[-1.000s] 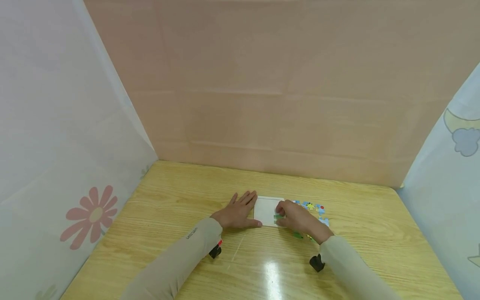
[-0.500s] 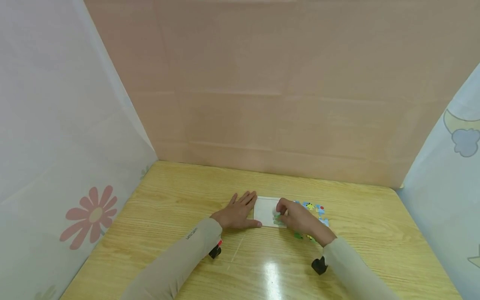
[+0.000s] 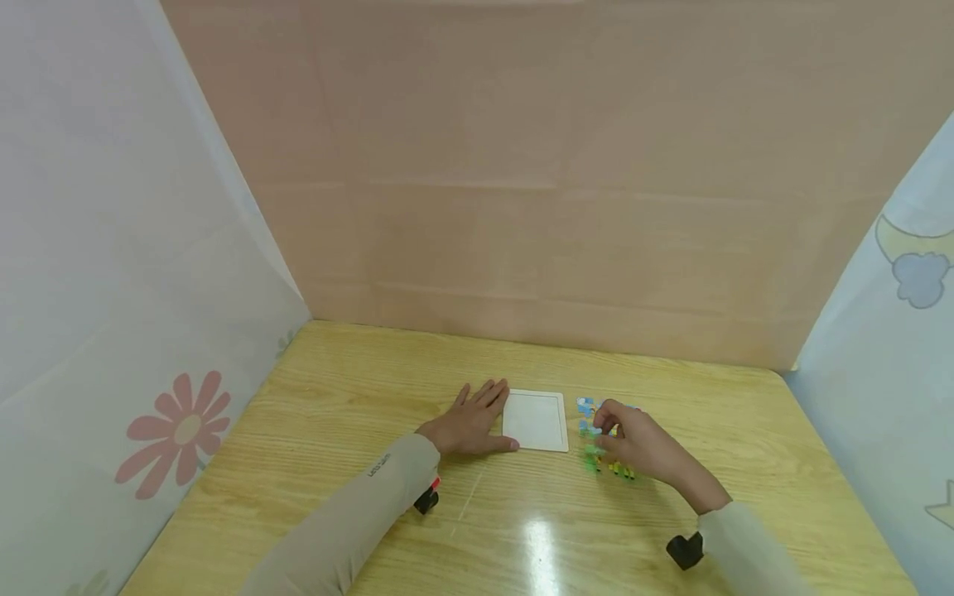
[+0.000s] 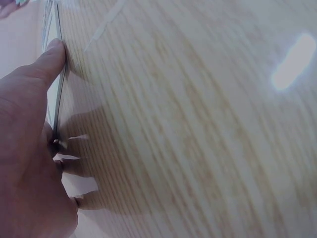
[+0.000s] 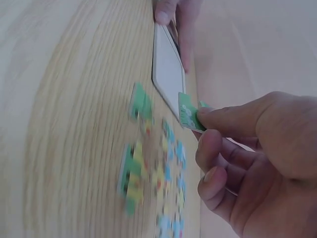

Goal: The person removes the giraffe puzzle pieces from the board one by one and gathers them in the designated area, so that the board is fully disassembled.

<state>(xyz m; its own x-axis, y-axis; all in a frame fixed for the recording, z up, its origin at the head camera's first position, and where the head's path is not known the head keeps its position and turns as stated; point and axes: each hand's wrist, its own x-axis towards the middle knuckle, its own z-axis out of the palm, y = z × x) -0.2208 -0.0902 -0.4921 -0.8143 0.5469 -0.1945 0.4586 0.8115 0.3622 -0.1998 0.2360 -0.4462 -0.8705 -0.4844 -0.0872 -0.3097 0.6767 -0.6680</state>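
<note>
A white puzzle tray (image 3: 535, 420) with a thin raised border lies on the table, nothing inside it. My left hand (image 3: 468, 424), fingers spread, rests on its left edge, the thumb at the near corner. My right hand (image 3: 639, 443) is right of the tray, above the loose puzzle pieces. In the right wrist view, its thumb and fingers pinch a green puzzle piece (image 5: 187, 115) with pale markings. Green, yellow and blue puzzle pieces (image 5: 130, 173) lie below that hand, blurred. The right hand hides part of the pile in the head view.
The wooden table (image 3: 358, 397) is bounded by a plain beige backdrop (image 3: 477, 207) behind and patterned white sheets (image 3: 134, 290) on both sides. A bright reflection shows on the table's near part. Dark wrist devices (image 3: 684, 550) hang under both sleeves.
My right hand has moved right, from over the tray to over the loose pieces, taking the green puzzle piece off the tray. The left hand has stayed in place.
</note>
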